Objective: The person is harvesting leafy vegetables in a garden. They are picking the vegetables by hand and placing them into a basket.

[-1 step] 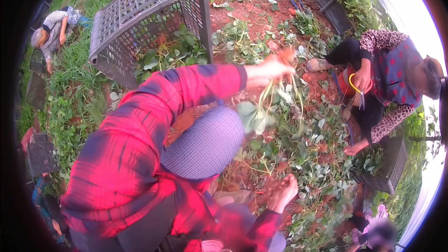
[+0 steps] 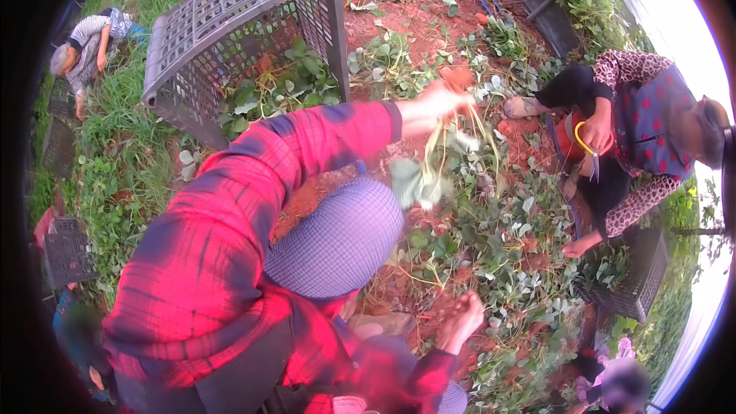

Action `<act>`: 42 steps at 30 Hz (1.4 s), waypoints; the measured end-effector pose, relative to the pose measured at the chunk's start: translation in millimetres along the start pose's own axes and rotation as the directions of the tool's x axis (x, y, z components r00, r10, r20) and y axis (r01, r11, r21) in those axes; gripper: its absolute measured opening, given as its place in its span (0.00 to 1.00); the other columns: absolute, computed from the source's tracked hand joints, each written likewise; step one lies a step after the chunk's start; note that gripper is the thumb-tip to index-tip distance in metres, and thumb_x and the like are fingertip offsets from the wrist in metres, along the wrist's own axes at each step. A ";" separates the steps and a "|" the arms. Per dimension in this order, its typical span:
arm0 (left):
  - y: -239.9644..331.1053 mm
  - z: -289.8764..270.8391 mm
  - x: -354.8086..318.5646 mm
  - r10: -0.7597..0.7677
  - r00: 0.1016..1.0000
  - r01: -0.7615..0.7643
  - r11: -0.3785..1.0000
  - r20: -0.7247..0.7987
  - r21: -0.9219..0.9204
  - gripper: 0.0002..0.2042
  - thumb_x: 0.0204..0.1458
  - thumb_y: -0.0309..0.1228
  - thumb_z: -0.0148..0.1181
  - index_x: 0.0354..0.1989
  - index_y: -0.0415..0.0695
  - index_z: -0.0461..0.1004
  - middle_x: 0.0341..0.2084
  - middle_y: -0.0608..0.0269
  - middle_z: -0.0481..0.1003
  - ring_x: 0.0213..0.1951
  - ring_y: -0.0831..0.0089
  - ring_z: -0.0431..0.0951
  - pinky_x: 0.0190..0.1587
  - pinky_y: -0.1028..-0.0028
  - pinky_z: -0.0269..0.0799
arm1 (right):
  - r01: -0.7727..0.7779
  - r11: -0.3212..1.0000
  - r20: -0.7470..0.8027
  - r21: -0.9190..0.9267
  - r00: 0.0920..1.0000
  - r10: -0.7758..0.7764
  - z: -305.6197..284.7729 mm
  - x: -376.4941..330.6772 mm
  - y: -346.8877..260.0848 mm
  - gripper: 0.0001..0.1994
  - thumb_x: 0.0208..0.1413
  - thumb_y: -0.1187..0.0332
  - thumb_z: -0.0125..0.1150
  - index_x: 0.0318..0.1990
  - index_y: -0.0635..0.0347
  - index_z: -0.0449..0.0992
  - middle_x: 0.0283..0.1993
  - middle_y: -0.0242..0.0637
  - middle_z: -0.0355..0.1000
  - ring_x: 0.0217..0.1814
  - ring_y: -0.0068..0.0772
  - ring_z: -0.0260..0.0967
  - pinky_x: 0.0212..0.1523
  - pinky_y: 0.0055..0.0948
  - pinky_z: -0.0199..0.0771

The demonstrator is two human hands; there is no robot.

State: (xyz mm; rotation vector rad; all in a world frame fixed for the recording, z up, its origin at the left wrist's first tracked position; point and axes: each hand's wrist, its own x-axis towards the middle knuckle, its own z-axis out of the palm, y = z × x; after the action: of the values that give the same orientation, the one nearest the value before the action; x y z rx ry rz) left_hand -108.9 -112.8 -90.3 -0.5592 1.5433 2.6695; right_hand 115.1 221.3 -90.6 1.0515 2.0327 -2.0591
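My left hand (image 2: pixel 438 101) is closed around a leafy seedling (image 2: pixel 420 184), held upside down above the plant-strewn soil. Its pale stems and broad green leaves dangle below the fingers, while reddish, soil-covered roots (image 2: pixel 458 75) stick up above the hand; motion blurs both. Lower down, near my knee, my right hand (image 2: pixel 462 323) hovers palm up, its dirty fingers loosely bent and apart, with nothing visible in them. Many uprooted leafy plants (image 2: pixel 491 261) lie on the red ground in front of me. Between my arms rises my knee in checked cloth (image 2: pixel 337 234).
A large dark plastic crate (image 2: pixel 238 8) lies on its side at upper left, with leafy plants inside. At right, a co-worker (image 2: pixel 640 123) sits holding yellow-handled scissors (image 2: pixel 586 142), beside another crate (image 2: pixel 636 276). More people work at upper left, lower left and lower right.
My left hand and the seedling have shifted slightly left; the roots have swung left too. My right hand has dropped a little. The co-worker's lower hand has moved slightly left.
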 end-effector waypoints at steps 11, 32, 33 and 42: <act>-67.0 -147.1 4.8 -0.254 0.866 0.030 0.886 -0.430 -0.463 0.08 0.50 0.32 0.52 0.32 0.40 0.68 0.22 0.61 0.72 0.21 0.74 0.70 0.20 0.77 0.66 | -0.168 0.976 0.080 -0.140 0.980 0.180 8.0 -21.0 38.2 0.10 0.51 0.69 0.44 0.33 0.64 0.71 0.19 0.26 0.63 0.16 0.16 0.55 0.14 0.14 0.51; 48.2 -313.0 -109.5 0.654 0.530 0.529 0.244 -0.540 0.813 0.34 0.36 0.38 0.60 0.56 0.50 0.56 0.58 0.48 0.47 0.57 0.49 0.51 0.54 0.48 0.49 | -0.271 0.930 0.081 -0.250 0.951 0.299 -27.6 -31.9 100.4 0.07 0.51 0.68 0.45 0.31 0.61 0.68 0.19 0.29 0.62 0.15 0.18 0.55 0.13 0.15 0.51; 43.3 -309.2 -113.6 0.638 0.637 0.490 0.098 -0.432 0.866 0.30 0.38 0.37 0.57 0.54 0.49 0.59 0.58 0.49 0.48 0.59 0.50 0.48 0.56 0.47 0.46 | -0.274 0.926 0.094 -0.261 0.947 0.307 -35.4 -29.5 108.5 0.07 0.51 0.68 0.45 0.31 0.61 0.68 0.19 0.28 0.62 0.15 0.18 0.55 0.12 0.15 0.51; 21.6 -318.5 -108.6 0.251 0.881 0.438 -0.111 -0.401 0.892 0.21 0.37 0.38 0.52 0.43 0.46 0.69 0.50 0.51 0.60 0.57 0.53 0.53 0.51 0.41 0.49 | -0.079 0.905 0.177 -0.419 0.970 0.167 -64.4 -20.7 148.2 0.07 0.50 0.69 0.44 0.28 0.61 0.68 0.18 0.31 0.64 0.13 0.19 0.55 0.11 0.16 0.52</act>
State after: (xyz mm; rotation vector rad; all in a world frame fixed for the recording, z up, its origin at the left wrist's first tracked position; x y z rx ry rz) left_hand 84.4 -373.2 -182.5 -1.0241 2.7661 0.3749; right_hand 230.7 252.3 -201.1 0.8223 2.0952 -1.5114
